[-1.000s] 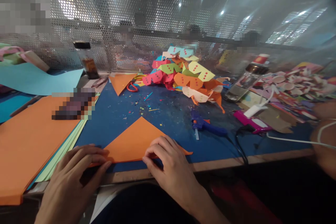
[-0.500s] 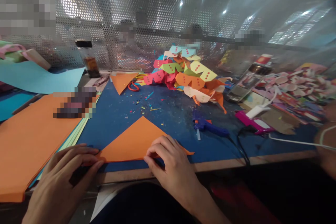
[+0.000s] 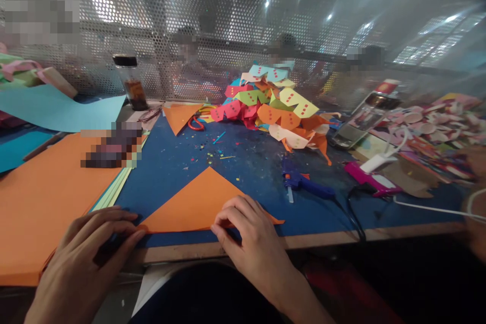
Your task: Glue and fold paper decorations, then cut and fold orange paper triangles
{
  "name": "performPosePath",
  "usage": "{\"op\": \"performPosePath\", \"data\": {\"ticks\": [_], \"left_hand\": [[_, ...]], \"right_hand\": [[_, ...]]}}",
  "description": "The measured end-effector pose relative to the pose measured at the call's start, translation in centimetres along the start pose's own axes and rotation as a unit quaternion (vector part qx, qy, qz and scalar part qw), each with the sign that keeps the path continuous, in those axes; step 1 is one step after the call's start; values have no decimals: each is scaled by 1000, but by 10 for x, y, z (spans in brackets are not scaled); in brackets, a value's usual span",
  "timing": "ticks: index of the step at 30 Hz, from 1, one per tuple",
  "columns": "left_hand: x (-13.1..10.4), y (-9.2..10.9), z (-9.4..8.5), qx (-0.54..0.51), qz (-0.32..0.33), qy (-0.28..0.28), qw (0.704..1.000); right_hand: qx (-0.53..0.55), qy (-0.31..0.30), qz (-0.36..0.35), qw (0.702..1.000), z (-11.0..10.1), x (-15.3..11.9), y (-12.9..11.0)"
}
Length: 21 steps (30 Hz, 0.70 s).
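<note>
A folded orange paper triangle [image 3: 190, 202] lies on the blue table top, its point away from me and its long edge along the front of the table. My left hand [image 3: 89, 253] pinches the triangle's left corner between thumb and fingers. Along the same edge, right of the middle, my right hand [image 3: 252, 238] has thumb and index finger closed on the paper, its other fingers curled over it. The triangle's right tip sticks out beyond that hand.
Orange sheets [image 3: 56, 192] are stacked at left under a blurred dark object. A blue glue gun [image 3: 307, 185], a magenta power strip [image 3: 372, 179], folded paper shapes [image 3: 281, 114], orange-handled scissors [image 3: 196, 122] and bottles [image 3: 134, 88] stand or lie beyond. A person's arm shows at far right.
The whole view has shifted slightly, so most things appear a little farther right. Both hands keep their hold on the paper's long edge.
</note>
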State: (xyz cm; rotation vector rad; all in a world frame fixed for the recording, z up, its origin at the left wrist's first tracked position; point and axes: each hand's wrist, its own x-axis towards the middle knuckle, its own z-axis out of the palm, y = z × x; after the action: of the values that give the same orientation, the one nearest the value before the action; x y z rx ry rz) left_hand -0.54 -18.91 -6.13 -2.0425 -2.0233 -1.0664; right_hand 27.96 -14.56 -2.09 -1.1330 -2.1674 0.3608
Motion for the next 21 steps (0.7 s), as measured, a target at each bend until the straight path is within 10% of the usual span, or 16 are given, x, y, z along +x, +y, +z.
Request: {"op": "performPosePath", "data": {"ticks": [11, 21], "left_hand": [[2, -13, -2, -11, 58, -30, 998], [9, 15, -6, -37, 90, -27, 995]], "right_hand": [[-66, -42, -42, 996, 19, 18, -26], [-74, -56, -26, 995, 26, 25, -31]]}}
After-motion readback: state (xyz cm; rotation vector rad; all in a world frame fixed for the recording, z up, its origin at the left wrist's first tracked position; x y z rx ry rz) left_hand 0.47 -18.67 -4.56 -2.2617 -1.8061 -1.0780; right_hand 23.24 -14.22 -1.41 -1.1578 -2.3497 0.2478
